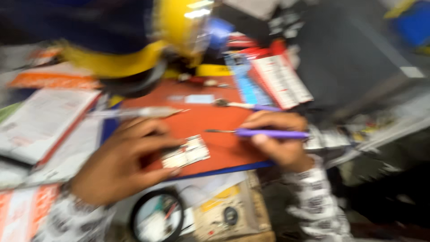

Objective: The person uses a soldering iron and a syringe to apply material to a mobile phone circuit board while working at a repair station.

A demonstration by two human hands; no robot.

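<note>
The head view is blurred by motion. My left hand (123, 159) pinches a small pale circuit board (187, 152) and holds it flat on an orange work mat (206, 118). My right hand (277, 139) grips a purple-handled tool (268, 133) whose thin metal tip points left toward the board, a short gap away from it. Both wrists wear patterned white sleeves.
A second purple-handled tool (246, 106) and a clear pen-like tool (143, 112) lie on the mat. A yellow and dark device (134, 49) stands behind. Red-and-white packets (280, 78) sit at the back right, papers (40, 121) at left, a round magnifier (156, 217) and meter (228, 213) in front.
</note>
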